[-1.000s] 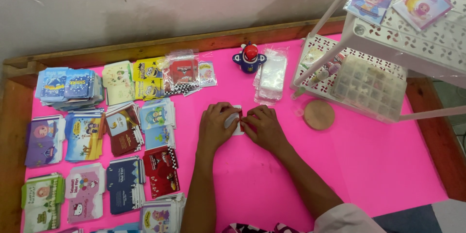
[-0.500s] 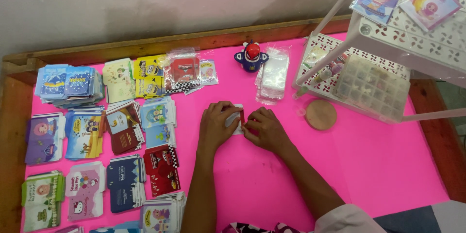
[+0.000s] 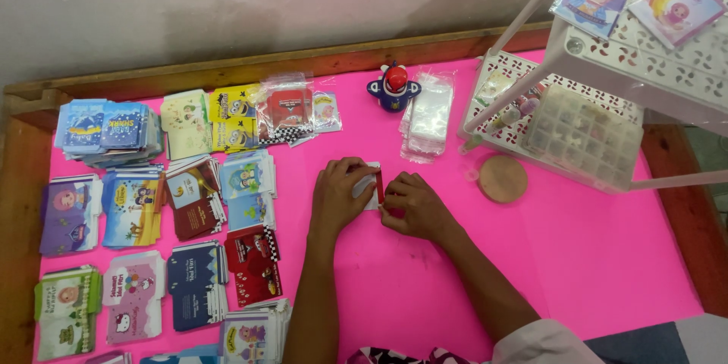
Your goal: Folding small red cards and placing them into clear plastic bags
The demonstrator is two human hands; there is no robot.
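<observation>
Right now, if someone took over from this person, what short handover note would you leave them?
Left hand: holds the small white and red card packet against the pink table.
Right hand: pinches the same packet at its red edge.
Nearby: clear sleeves and toy plane behind; round wooden disc and white rack to the right.
Done: sorted card stacks lie at left.
Left: the packet is not yet set down with them.

We note a smooth, matt pink table covering (image 3: 576,273) bordered by a worn wooden frame (image 3: 227,72). The stacked printed cards (image 3: 254,262) look like glossy paper. The clear sleeves (image 3: 429,115) are shiny plastic film. The white perforated rack (image 3: 667,68) is matt plastic; the round disc (image 3: 502,178) looks wooden.
</observation>
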